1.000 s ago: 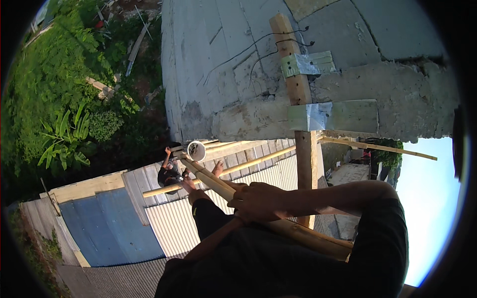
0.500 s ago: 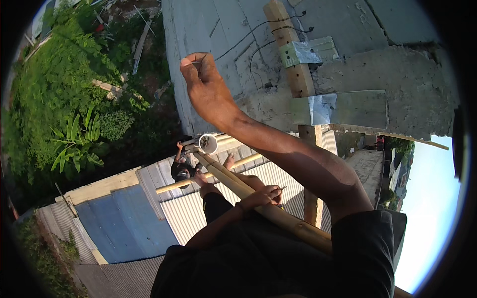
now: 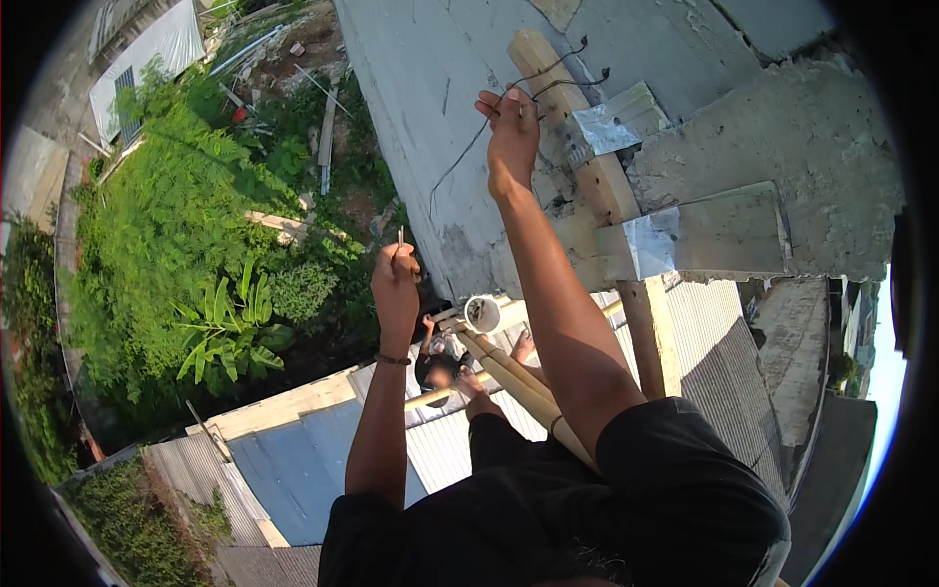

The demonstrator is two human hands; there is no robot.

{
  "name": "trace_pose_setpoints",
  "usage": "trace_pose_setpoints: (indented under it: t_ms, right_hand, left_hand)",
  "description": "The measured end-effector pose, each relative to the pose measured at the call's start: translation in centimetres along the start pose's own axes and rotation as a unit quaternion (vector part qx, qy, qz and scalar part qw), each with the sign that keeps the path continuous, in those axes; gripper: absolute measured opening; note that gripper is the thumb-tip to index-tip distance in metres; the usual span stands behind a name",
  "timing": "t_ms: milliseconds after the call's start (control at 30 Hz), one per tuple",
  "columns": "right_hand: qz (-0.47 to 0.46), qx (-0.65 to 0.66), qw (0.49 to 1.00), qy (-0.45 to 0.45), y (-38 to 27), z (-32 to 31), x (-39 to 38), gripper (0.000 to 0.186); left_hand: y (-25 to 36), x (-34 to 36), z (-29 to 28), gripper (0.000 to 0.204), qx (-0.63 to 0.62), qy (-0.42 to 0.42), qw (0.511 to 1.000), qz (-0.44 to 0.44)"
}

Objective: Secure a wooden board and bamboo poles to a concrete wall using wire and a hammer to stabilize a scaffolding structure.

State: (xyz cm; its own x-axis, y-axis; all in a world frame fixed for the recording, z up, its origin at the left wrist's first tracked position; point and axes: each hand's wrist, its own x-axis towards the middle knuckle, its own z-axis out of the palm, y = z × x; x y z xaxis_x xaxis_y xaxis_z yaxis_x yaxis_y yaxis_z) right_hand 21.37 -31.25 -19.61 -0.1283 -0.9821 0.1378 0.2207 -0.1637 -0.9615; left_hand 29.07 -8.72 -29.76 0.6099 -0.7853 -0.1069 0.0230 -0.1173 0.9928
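Observation:
My left hand [image 3: 396, 284] is raised over the greenery, closed on a thin metal nail [image 3: 400, 238] that sticks up between thumb and fingers. My right hand [image 3: 509, 132] reaches up to a dark wire [image 3: 455, 164] on the grey concrete [image 3: 421, 98], its fingers partly bent but apart at the wire. It is just left of an upright wooden beam [image 3: 602, 181], which carries pale, dented strips [image 3: 650, 240] nailed or fixed across it. Below my arms, bamboo poles [image 3: 518, 382] run down beside my legs toward a white bucket [image 3: 481, 315].
A person [image 3: 437, 367] crouches below by the bamboo, near my bare feet. Further down are blue roofing sheets [image 3: 293, 460] and pale corrugated roofing [image 3: 714, 352]. Dense plants [image 3: 156, 235] grow at the left, far below the concrete edge; a long plank [image 3: 327, 137] lies among them.
My left hand has risen from the bamboo to above the greenery, holding the nail upright. My right hand left the bamboo and has moved up and rightward to the wire by the beam.

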Motion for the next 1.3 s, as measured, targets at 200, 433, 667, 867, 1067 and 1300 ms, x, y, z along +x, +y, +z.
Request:
trace_pose_setpoints:
  t_ms: [200,433,667,867,1067,1300]
  right_hand:
    - [0.089,0.084,0.989,-0.087,-1.4,-0.9,-0.3,0.021]
    - [0.128,0.125,0.976,-0.124,-1.5,-1.6,0.0,0.022]
    - [0.160,0.199,0.961,-0.103,-1.0,-1.5,-0.4,0.024]
    - [0.132,0.097,0.981,-0.108,-0.5,-1.0,-1.0,0.017]
    - [0.089,0.028,0.993,-0.074,0.0,-0.3,-1.2,0.016]
    - [0.018,-0.132,0.988,-0.080,-0.2,-1.2,-1.4,0.020]
  left_hand:
    - [12.7,9.3,2.8,0.032,0.010,-0.098,0.987,0.127]
    - [16.8,14.8,8.7,0.020,0.017,-0.187,0.981,0.046]
    - [17.3,17.3,9.4,0.018,-0.024,-0.242,0.970,0.024]
    - [16.7,17.1,10.4,0.025,-0.118,-0.192,0.974,-0.032]
    - [16.6,17.1,10.1,0.030,-0.101,-0.214,0.971,-0.019]
    - [18.7,16.2,8.3,0.024,0.322,-0.003,0.871,0.371]
